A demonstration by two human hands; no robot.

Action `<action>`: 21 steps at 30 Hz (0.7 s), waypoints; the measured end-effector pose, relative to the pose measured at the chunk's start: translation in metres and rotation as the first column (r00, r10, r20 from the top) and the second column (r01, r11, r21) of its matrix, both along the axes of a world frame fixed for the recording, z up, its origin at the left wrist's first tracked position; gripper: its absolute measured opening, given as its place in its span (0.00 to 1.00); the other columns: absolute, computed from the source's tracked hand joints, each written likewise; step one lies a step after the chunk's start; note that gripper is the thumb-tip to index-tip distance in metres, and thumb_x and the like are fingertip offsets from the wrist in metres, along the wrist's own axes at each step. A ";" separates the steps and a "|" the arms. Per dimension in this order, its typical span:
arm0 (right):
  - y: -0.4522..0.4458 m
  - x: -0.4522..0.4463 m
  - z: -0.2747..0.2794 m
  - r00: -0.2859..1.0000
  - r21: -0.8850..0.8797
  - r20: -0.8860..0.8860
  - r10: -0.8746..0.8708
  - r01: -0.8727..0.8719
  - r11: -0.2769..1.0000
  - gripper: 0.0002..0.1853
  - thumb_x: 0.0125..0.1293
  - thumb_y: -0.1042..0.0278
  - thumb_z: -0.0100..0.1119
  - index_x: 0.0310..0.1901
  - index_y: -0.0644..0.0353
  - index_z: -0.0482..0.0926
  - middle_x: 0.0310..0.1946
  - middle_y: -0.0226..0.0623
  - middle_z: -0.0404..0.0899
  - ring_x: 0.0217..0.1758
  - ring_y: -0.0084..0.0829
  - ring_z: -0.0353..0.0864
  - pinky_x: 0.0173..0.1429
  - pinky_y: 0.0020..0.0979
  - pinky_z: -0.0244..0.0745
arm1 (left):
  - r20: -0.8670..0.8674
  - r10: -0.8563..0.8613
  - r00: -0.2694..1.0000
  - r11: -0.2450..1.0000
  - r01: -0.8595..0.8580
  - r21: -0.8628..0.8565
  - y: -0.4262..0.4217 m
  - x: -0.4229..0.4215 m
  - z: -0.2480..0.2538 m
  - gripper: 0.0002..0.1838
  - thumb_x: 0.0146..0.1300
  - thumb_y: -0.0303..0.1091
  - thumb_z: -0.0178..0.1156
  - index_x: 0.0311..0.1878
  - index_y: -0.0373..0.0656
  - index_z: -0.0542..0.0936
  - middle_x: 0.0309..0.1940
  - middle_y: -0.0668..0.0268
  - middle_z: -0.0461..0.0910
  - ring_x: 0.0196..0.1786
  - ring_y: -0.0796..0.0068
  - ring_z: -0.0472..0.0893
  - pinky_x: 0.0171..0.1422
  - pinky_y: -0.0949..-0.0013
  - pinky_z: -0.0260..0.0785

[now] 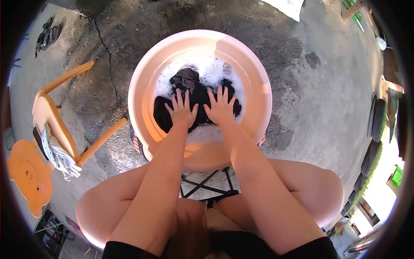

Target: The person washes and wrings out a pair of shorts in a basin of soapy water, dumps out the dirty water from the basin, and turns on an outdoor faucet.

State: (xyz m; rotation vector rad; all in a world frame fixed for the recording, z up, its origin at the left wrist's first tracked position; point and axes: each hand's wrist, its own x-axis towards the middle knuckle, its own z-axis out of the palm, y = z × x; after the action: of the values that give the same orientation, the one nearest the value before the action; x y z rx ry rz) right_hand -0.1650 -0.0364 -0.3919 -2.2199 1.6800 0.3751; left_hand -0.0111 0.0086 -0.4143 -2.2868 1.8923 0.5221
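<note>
A large round pink basin [138, 86] stands on the floor between my knees, with white suds [211, 69] and water inside. Dark wet cloth [162, 113] lies bunched in the suds. My left hand [182, 110] rests palm down on the left part of the cloth, fingers spread. Beside it, a short gap apart, my right hand [220, 106] presses flat on the right part of the same cloth, its fingers also spread. Neither hand grips the cloth. The cloth's lower edge is partly hidden under my hands and wrists.
To the left, an orange child's chair [56, 125] lies tipped over with grey-white gloves [60, 155] on it. Black sandals [48, 36] sit at the upper left. A white sack [286, 7] is at the top, and tires [371, 157] line the right side.
</note>
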 end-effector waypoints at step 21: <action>-0.062 0.009 0.022 0.989 0.201 0.010 0.148 -0.147 0.969 0.33 0.55 0.55 0.62 0.63 0.53 0.68 0.72 0.45 0.50 0.71 0.56 0.53 0.66 0.55 0.61 | 0.006 -0.096 0.995 0.823 0.076 0.564 -0.082 0.018 0.054 0.34 0.62 0.54 0.50 0.69 0.47 0.63 0.69 0.58 0.61 0.70 0.55 0.62 0.68 0.49 0.60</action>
State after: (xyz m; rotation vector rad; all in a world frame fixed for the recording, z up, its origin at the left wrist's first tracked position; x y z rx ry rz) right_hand -0.1563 -0.0982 -0.3694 -2.1992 1.4139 0.5623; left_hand 0.0072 -0.0738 -0.3601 -1.7992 1.5382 0.8843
